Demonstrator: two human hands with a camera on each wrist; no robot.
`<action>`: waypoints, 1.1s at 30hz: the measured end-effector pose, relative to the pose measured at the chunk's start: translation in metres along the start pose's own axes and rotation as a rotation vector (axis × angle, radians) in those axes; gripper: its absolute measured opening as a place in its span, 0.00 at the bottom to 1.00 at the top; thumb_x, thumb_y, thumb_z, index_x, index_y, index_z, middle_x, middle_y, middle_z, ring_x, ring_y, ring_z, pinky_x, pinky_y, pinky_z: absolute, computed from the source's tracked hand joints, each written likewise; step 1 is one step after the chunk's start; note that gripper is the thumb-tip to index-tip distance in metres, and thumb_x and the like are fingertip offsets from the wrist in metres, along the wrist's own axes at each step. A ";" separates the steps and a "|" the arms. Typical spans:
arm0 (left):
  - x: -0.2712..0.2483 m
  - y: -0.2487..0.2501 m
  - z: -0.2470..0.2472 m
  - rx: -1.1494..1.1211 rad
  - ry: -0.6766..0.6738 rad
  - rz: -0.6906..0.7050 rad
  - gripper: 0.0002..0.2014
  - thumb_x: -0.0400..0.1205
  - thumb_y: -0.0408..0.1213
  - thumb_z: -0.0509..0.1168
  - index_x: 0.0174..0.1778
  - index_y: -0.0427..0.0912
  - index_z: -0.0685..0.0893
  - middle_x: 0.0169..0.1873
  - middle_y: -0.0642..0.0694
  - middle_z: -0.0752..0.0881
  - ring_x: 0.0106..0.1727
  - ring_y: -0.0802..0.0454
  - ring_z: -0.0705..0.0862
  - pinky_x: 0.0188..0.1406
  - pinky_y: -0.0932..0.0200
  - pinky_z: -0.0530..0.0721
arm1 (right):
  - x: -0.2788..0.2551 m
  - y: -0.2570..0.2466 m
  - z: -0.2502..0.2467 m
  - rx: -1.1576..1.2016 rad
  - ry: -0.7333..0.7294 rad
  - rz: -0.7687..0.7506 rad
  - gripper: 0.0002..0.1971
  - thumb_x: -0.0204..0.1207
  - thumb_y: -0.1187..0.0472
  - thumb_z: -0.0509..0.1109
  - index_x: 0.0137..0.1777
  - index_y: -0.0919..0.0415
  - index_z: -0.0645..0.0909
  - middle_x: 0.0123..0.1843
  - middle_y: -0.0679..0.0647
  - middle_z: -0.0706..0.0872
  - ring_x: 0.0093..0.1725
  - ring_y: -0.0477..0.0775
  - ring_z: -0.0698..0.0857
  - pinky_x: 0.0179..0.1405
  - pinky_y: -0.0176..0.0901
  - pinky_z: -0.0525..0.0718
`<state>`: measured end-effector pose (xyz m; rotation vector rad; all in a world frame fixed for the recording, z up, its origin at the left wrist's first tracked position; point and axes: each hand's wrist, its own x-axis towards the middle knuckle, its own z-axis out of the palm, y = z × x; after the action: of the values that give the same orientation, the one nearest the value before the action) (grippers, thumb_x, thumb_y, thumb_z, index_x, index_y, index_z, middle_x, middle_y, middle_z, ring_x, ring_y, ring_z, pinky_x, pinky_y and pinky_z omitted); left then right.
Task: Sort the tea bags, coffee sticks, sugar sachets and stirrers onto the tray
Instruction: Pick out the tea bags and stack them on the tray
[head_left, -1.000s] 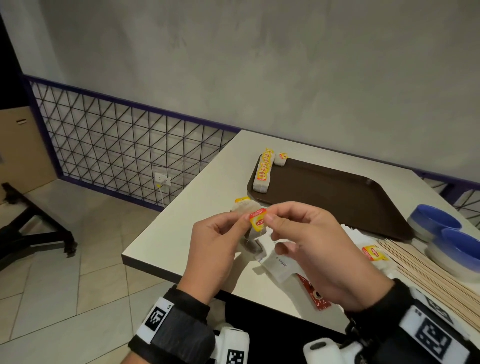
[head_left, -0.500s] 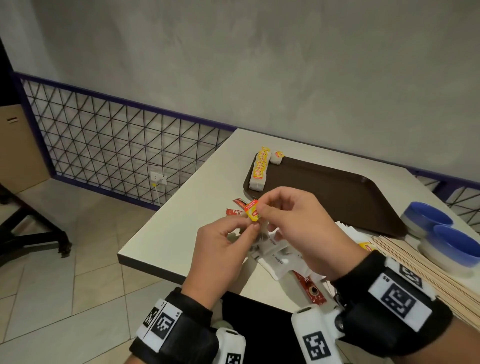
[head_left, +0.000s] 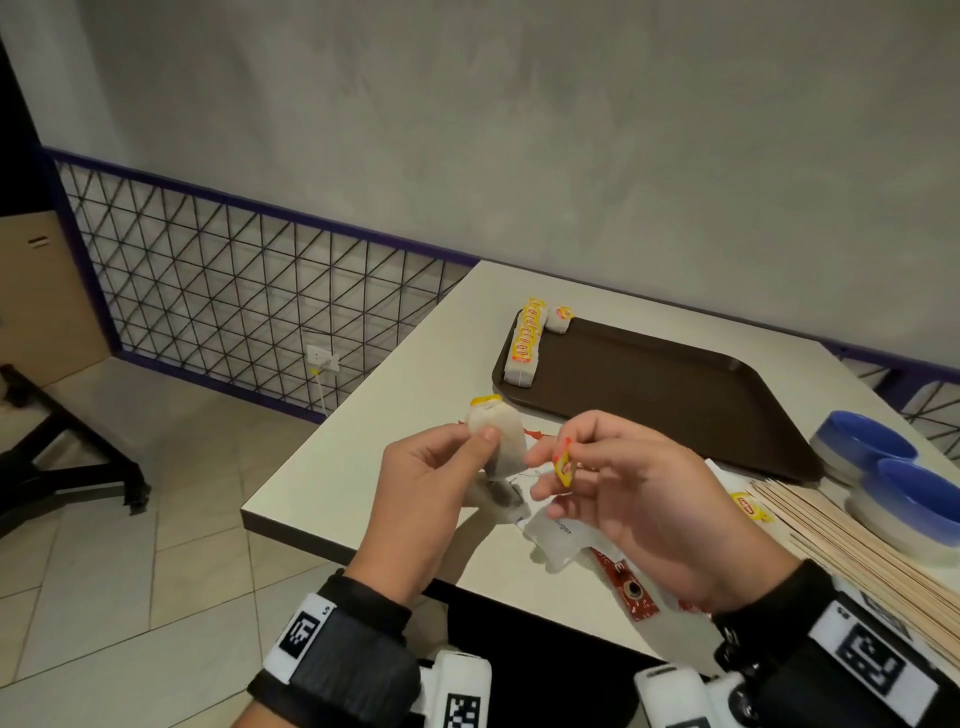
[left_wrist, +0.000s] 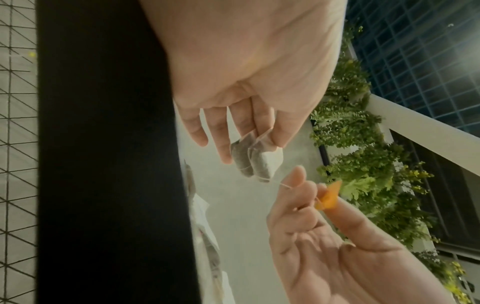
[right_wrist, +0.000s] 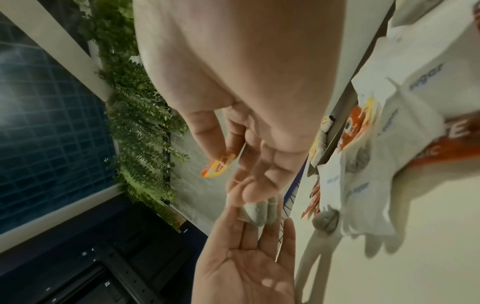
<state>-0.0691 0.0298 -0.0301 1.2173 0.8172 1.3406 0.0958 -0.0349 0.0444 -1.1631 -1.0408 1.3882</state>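
The left hand (head_left: 431, 483) pinches a tea bag (head_left: 501, 441), the right hand (head_left: 628, 499) its tag (head_left: 564, 462); only tea bags occupy the tray (head_left: 675, 395), sugar sachets (head_left: 556, 535) and stirrers (head_left: 857, 540) remaining.

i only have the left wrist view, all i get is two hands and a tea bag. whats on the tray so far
Observer: The head view shows a row of tea bags along the left edge of the brown tray.
Operator: any stirrers there
Observer: No, the wooden stirrers lie on the table, right of the right hand.
Operator: sugar
Observer: A white sugar sachet lies on the table beneath the hands. The left hand holds the tea bag above it.
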 end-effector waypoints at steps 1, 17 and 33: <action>0.001 0.000 0.000 -0.021 0.001 -0.003 0.10 0.83 0.36 0.70 0.41 0.34 0.92 0.39 0.32 0.90 0.38 0.49 0.86 0.44 0.47 0.86 | -0.002 0.001 0.000 0.000 -0.015 0.012 0.11 0.84 0.74 0.59 0.44 0.68 0.81 0.53 0.72 0.90 0.44 0.65 0.88 0.45 0.54 0.84; 0.001 0.002 -0.008 -0.269 -0.141 -0.112 0.10 0.75 0.34 0.74 0.43 0.28 0.92 0.38 0.31 0.89 0.37 0.46 0.88 0.32 0.58 0.87 | 0.009 0.001 -0.008 -0.345 0.403 -0.034 0.11 0.84 0.73 0.64 0.43 0.65 0.85 0.51 0.66 0.92 0.51 0.60 0.94 0.60 0.58 0.91; 0.001 0.007 -0.012 -0.400 -0.237 -0.198 0.16 0.78 0.36 0.69 0.50 0.24 0.90 0.50 0.23 0.88 0.46 0.37 0.86 0.39 0.50 0.88 | 0.001 0.007 0.004 -0.170 0.368 -0.015 0.11 0.83 0.76 0.61 0.44 0.70 0.83 0.48 0.68 0.93 0.50 0.65 0.94 0.59 0.59 0.91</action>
<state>-0.0825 0.0318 -0.0264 0.9301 0.4591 1.1075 0.0910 -0.0345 0.0382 -1.4673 -0.9116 1.0359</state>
